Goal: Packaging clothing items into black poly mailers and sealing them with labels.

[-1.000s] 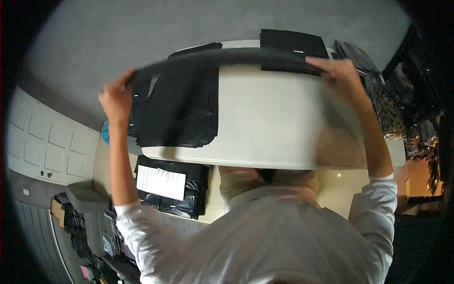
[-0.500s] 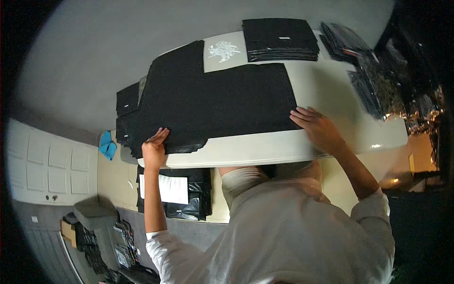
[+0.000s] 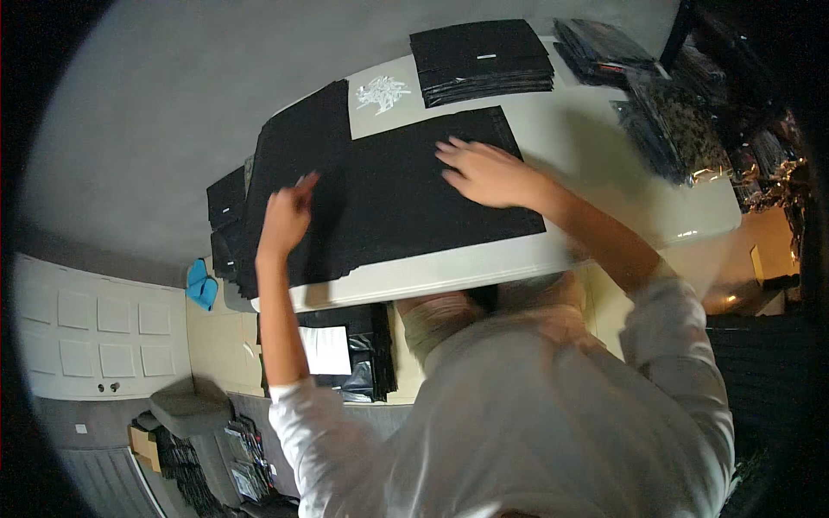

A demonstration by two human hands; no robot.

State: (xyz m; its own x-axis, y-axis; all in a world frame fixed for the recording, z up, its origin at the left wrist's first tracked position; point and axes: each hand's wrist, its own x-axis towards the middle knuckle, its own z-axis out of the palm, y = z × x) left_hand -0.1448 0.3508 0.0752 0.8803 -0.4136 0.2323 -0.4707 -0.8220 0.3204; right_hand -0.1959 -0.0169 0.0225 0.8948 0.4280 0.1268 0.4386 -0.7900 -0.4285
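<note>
A large matte black sheet (image 3: 393,186), apparently fabric, lies flat across the white table (image 3: 414,269) in front of me. My right hand (image 3: 488,173) is over its right part, fingers spread and holding nothing; whether it touches the sheet I cannot tell. Above the left part is my left hand (image 3: 287,216), slightly blurred, its fingers partly bent with nothing visible in them. A shadow falls on the sheet and table edge beside it. Small white strips (image 3: 381,93) lie in a loose heap just beyond the sheet.
A stack of folded black pieces (image 3: 484,65) stands at the far edge. Plastic-wrapped dark packages (image 3: 678,125) crowd the far right. More folded black pieces (image 3: 226,207) lie at the left end. Below the table, a white paper (image 3: 326,350) rests on black bundles (image 3: 370,337).
Both hands have left the sheet's near corners and moved farther over it, the right one also leftward. The view has shifted slightly.
</note>
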